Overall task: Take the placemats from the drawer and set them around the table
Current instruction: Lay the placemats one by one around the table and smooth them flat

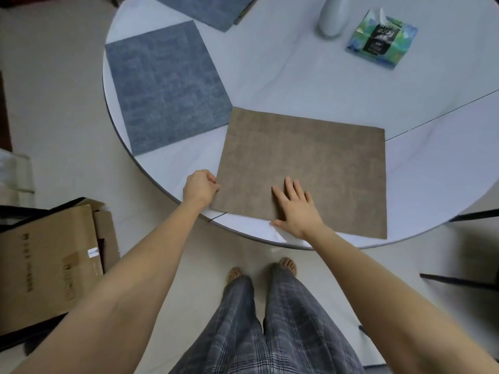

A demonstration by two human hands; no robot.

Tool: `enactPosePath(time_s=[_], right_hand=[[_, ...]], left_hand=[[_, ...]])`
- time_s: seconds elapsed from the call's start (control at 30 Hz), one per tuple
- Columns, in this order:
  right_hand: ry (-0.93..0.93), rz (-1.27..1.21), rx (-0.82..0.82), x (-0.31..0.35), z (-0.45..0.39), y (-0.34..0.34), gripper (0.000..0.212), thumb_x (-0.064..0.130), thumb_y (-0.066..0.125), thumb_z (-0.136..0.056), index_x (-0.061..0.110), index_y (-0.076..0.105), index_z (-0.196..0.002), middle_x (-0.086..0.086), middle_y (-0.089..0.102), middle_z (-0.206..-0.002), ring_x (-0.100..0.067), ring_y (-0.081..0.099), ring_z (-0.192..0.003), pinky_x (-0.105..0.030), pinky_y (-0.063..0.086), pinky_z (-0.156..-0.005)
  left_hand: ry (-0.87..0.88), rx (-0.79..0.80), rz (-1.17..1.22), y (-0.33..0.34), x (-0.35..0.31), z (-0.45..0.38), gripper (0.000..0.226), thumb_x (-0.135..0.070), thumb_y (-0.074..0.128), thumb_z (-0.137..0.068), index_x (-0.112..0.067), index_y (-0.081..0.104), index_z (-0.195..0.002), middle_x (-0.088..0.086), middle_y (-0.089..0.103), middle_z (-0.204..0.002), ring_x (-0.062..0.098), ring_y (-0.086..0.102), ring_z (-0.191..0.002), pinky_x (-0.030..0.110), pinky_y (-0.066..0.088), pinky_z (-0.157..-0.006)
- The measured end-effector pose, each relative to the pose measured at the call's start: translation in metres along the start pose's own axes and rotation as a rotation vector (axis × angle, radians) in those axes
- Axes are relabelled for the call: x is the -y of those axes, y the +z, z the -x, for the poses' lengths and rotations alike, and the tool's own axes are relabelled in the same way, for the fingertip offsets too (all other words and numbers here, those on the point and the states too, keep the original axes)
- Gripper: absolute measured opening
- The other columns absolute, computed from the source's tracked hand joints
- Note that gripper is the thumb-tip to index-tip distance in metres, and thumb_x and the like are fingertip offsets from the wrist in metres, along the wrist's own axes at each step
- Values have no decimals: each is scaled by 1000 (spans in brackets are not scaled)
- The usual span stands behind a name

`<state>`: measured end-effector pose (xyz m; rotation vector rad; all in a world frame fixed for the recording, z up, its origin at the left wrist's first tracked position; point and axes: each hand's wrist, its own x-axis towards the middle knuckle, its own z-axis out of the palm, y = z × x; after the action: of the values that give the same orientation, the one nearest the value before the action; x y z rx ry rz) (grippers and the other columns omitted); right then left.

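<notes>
A brown placemat (310, 160) lies flat on the round white table (324, 82) at its near edge. My left hand (201, 187) grips the mat's left edge near the front corner, fingers curled. My right hand (295, 206) rests flat on the mat's front part, fingers spread. A blue placemat (164, 87) lies on the table to the left, its corner touching the brown one. A second blue placemat (208, 9) lies further back, cut off by the frame's top.
A white vase (333, 16) and a green tissue pack (382, 40) stand at the table's far right. Cardboard boxes (51, 263) sit on the floor at the left. Dark chair parts (464, 282) show at the right. My legs stand close to the table edge.
</notes>
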<state>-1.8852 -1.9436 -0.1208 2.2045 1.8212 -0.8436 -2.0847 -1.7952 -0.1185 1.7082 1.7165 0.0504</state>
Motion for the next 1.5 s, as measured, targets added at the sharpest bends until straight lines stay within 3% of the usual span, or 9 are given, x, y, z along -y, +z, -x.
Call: enactPosePath(time_s=[0.1, 0.17, 0.27, 0.33, 0.43, 0.5, 0.93, 1.5], right_hand=[[-4, 46, -46, 5, 0, 3, 80, 46, 54, -91, 22, 9, -152, -14, -6, -160, -35, -3, -147, -49, 10, -119], [-38, 94, -70, 6, 2, 4, 68, 41, 50, -95, 14, 19, -149, -17, 4, -159, -36, 7, -147, -47, 20, -115], [-155, 208, -148, 8, 8, 11, 43, 21, 55, -93, -2, 46, -128, -28, 33, -148, -39, 37, -137, -44, 49, -93], [-159, 203, -184, 15, 13, 16, 34, 5, 65, -83, -6, 56, -113, -34, 47, -135, -42, 51, -125, -42, 55, -80], [-142, 182, -127, 26, 18, 21, 41, -2, 45, -92, -5, 41, -133, -27, 21, -154, -33, 23, -144, -39, 38, -107], [-120, 149, -125, 32, 20, 23, 45, -3, 40, -94, -2, 35, -139, -21, 14, -157, -28, 15, -147, -35, 33, -113], [-6, 54, -81, 56, 28, 21, 40, -9, 40, -91, -3, 45, -131, -18, 13, -158, -25, 13, -148, -34, 33, -111], [-10, 98, -99, 59, 35, 24, 35, -4, 40, -94, -2, 48, -128, -18, 17, -157, -26, 18, -147, -37, 40, -106]], left_hand=[[16, 59, -29, -5, 10, -7, 12, -26, 77, -77, -16, 73, -75, 5, 73, -94, 26, 63, -101, 39, 48, -95], [33, 34, -98, -7, 12, -9, 19, -33, 79, -75, -15, 76, -79, 5, 67, -108, 26, 56, -112, 38, 44, -98], [91, 24, -168, -9, 11, -7, 21, -31, 79, -77, -12, 77, -86, 12, 36, -146, 29, 25, -140, 43, 23, -115], [97, 82, -127, -10, 14, -5, 19, -25, 76, -81, -10, 77, -91, 12, 13, -160, 29, 0, -148, 48, 9, -119], [106, 135, -114, -12, 17, -4, 19, -22, 74, -83, -7, 76, -94, 10, 1, -162, 31, -5, -149, 51, 3, -120], [114, 165, -114, -14, 20, -2, 18, -21, 73, -83, -5, 76, -93, 9, -2, -162, 31, -5, -149, 51, 1, -120], [167, 210, -118, -18, 31, -4, 17, -17, 71, -85, -1, 74, -89, 10, -1, -162, 29, -3, -149, 48, 1, -120], [176, 212, -137, -18, 31, -1, 16, -17, 73, -84, -1, 74, -86, 10, 0, -162, 29, -3, -149, 50, 2, -120]])
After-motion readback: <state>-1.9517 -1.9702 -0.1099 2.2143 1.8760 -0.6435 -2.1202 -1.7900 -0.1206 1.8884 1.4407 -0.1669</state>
